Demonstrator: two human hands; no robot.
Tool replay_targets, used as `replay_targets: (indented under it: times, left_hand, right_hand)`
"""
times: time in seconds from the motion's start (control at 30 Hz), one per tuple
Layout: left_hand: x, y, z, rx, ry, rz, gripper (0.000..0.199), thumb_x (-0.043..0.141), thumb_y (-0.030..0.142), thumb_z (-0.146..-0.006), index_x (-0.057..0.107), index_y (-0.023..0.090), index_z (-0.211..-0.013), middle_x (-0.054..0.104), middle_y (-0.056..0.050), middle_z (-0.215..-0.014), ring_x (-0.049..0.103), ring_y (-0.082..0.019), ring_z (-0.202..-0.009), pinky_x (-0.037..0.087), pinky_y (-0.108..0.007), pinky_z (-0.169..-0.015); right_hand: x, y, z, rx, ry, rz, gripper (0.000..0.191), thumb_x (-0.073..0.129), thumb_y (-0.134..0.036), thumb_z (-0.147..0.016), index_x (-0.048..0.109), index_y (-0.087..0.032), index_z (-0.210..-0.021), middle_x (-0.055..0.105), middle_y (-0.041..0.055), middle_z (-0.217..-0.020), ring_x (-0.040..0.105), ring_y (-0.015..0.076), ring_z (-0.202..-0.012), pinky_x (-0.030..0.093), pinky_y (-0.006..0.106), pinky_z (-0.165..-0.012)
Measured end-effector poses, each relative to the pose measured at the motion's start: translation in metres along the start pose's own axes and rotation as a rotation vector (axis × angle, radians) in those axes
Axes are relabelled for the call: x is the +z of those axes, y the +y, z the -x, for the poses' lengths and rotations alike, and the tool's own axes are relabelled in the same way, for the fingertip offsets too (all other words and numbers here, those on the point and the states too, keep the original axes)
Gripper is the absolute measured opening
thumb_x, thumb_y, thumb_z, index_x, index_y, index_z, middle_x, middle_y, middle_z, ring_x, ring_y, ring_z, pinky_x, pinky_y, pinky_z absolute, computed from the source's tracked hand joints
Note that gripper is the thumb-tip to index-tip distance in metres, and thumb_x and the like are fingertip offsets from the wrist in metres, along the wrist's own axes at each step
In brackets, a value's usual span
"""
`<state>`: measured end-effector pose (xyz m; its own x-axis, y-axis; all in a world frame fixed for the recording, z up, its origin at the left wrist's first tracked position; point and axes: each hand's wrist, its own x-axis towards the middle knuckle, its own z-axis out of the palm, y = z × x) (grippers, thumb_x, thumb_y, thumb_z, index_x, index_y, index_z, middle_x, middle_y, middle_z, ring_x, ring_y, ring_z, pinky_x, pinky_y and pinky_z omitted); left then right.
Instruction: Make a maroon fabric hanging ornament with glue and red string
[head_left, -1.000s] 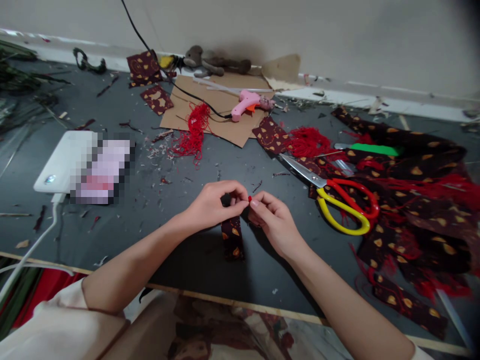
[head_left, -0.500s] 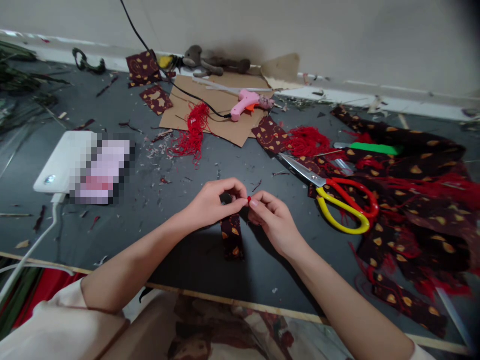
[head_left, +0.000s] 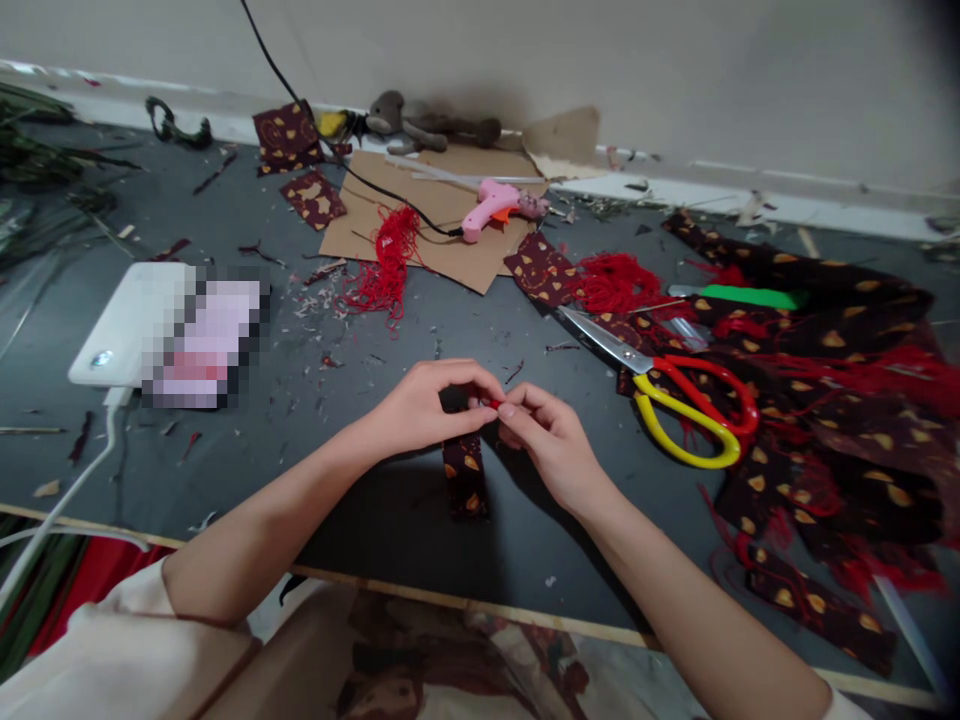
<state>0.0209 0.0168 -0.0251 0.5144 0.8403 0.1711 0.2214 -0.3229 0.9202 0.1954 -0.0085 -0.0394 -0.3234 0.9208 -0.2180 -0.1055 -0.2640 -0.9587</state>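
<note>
My left hand point(head_left: 439, 400) and my right hand point(head_left: 551, 435) meet above the front middle of the table, thumbs and forefingers pinched together. Between the fingertips shows a small red piece point(head_left: 493, 405), too small for me to tell whether it is thread or a knot. Under my left hand is a dark fabric strip point(head_left: 465, 478) with gold drop shapes; its upper part is hidden by the fingers. To the right of my right hand lie scissors point(head_left: 652, 375) with one red and one yellow handle, blades partly over patterned cloth.
Behind my hands, a pink glue gun point(head_left: 491, 208) and a red thread bundle point(head_left: 391, 255) lie on cardboard point(head_left: 442, 265). Patterned fabric point(head_left: 832, 330) and red threads heap at the right. A white power bank point(head_left: 124, 320) and a blurred phone point(head_left: 210, 340) lie left, with a white cable point(head_left: 111, 440).
The fingertips of my two hands have drawn slightly apart, and more of the red piece shows as a short streak between them. The things on the table have stayed put.
</note>
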Motion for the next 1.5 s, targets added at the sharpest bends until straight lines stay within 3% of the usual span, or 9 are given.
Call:
replay_targets:
  times: [0.37,0.77,0.9,1.17,1.3,1.5]
  left_hand:
    - [-0.001,-0.002,0.000,0.014,-0.014,0.059,0.008,0.064,0.020,-0.079,0.066,0.014,-0.084,0.064,-0.001,-0.080,0.057,-0.009,-0.072,0.045,-0.020,-0.071]
    - [0.002,-0.004,-0.003,-0.194,0.010,0.233,0.008,0.067,0.021,-0.075,0.066,0.013,-0.075,0.064,0.001,-0.071,0.057,-0.009,-0.066,0.044,-0.020,-0.066]
    - [0.003,-0.003,-0.003,-0.253,0.017,0.306,0.010,0.066,0.023,-0.075,0.063,0.013,-0.075,0.058,0.004,-0.065,0.050,-0.005,-0.057,0.042,-0.018,-0.060]
    - [0.006,0.001,-0.005,-0.238,0.079,0.173,0.005,0.060,0.018,-0.077,0.059,0.014,-0.076,0.056,0.004,-0.067,0.048,-0.006,-0.060,0.041,-0.018,-0.062]
    - [0.006,0.001,-0.004,-0.229,0.064,0.221,0.007,0.062,0.019,-0.076,0.058,0.014,-0.077,0.056,0.004,-0.068,0.050,-0.006,-0.061,0.042,-0.019,-0.064]
    - [0.003,0.001,-0.001,-0.170,0.064,0.220,0.011,0.063,0.020,-0.076,0.059,0.013,-0.084,0.059,0.001,-0.074,0.055,-0.008,-0.067,0.045,-0.020,-0.066]
  right_hand:
    - [-0.004,-0.005,0.000,-0.073,-0.015,0.150,0.020,0.058,-0.033,-0.081,0.055,-0.017,-0.069,0.043,-0.0060,-0.057,0.035,0.0083,-0.053,0.027,0.024,-0.053]
    - [-0.006,-0.010,-0.001,-0.087,-0.037,0.288,0.020,0.055,-0.033,-0.082,0.055,-0.017,-0.071,0.041,-0.0054,-0.057,0.035,0.0086,-0.054,0.027,0.023,-0.051]
    - [-0.006,-0.010,0.000,-0.146,-0.005,0.444,0.014,0.052,-0.030,-0.083,0.056,-0.017,-0.079,0.046,-0.0033,-0.063,0.040,0.0098,-0.058,0.031,0.023,-0.055]
    - [-0.004,-0.005,0.003,-0.340,0.084,0.728,0.008,0.051,-0.024,-0.086,0.055,-0.018,-0.084,0.050,-0.0025,-0.066,0.044,0.0096,-0.058,0.033,0.023,-0.057]
    - [-0.005,-0.007,0.002,-0.292,0.083,0.613,0.011,0.049,-0.024,-0.086,0.055,-0.018,-0.078,0.051,-0.0019,-0.066,0.043,0.0100,-0.060,0.032,0.023,-0.057]
    - [-0.004,-0.005,0.000,-0.017,-0.006,-0.007,0.018,0.060,-0.034,-0.082,0.055,-0.018,-0.074,0.039,-0.0060,-0.058,0.033,0.0081,-0.053,0.023,0.024,-0.051]
